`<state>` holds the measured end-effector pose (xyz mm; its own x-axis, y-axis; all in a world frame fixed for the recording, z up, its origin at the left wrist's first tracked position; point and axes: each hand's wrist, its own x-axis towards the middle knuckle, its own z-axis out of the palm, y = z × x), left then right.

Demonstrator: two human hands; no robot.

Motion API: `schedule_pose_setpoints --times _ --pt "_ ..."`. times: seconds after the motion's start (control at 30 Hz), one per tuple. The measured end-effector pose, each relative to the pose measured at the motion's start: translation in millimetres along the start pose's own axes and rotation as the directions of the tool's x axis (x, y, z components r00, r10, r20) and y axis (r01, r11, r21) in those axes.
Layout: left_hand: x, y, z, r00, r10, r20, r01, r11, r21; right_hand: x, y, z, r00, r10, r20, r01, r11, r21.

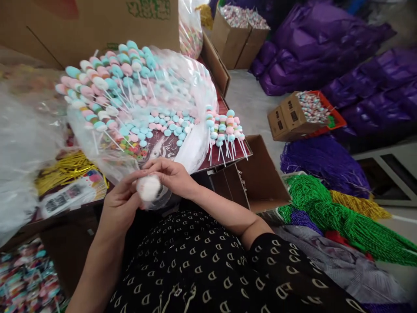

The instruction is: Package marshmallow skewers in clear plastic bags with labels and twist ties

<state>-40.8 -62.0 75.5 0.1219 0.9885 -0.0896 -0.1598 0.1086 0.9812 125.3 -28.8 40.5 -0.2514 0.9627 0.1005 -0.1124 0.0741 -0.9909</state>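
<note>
A large clear plastic bag [182, 93] holds many pastel pink, blue and white marshmallow skewers [107, 82] on white sticks. Its lower end narrows toward my hands. My left hand [120, 204] and my right hand [172, 174] close together around a white rounded wad [148, 188], which may be gathered plastic; the fingers hide part of it. More skewers [224, 130] lie outside the bag on a dark red board [224, 160], to the right of my right hand.
A cardboard box [262, 171] stands open beyond my right forearm. Green and purple bead strands [335, 217] lie on the floor at right, near purple bags [325, 52]. Filled cardboard boxes [295, 117] stand farther back. Another plastic sheet [22, 152] hangs at left.
</note>
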Motion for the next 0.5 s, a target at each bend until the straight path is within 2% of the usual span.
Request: schedule_pose_setpoints --times 0.07,0.13,0.2,0.3,0.33,0.4,0.5 --pt "-3.7 -7.1 4.6 0.997 -0.03 0.069 0.03 1.0 -0.002 -5.9 5.5 -4.5 0.998 0.051 0.038 -0.056 0.988 0.142" --pt "-6.3 -14.8 11.7 0.982 -0.106 0.154 0.105 0.994 0.014 -19.3 11.4 -11.2 0.994 0.085 0.07 -0.096 0.98 0.175" --pt "-8.8 -21.4 20.9 0.943 -0.202 0.265 0.19 0.979 0.07 -40.4 17.1 -20.3 0.989 0.107 0.098 -0.124 0.976 0.179" --pt "-12.0 -28.9 36.4 0.891 -0.273 0.364 0.253 0.962 0.103 -78.1 26.6 -36.8 0.972 0.229 0.054 -0.235 0.953 0.19" --pt "-12.8 -30.8 41.7 0.868 -0.297 0.398 0.27 0.955 0.124 -89.7 29.8 -41.6 0.963 0.268 0.012 -0.266 0.951 0.16" --pt "-14.4 -33.6 52.0 0.829 -0.311 0.465 0.256 0.95 0.178 -108.8 34.3 -47.6 0.933 0.31 -0.185 -0.285 0.947 0.147" --pt "-16.9 -34.1 63.5 0.782 -0.292 0.551 0.204 0.955 0.217 -125.7 33.1 -48.1 0.877 0.323 -0.355 -0.263 0.942 0.206"
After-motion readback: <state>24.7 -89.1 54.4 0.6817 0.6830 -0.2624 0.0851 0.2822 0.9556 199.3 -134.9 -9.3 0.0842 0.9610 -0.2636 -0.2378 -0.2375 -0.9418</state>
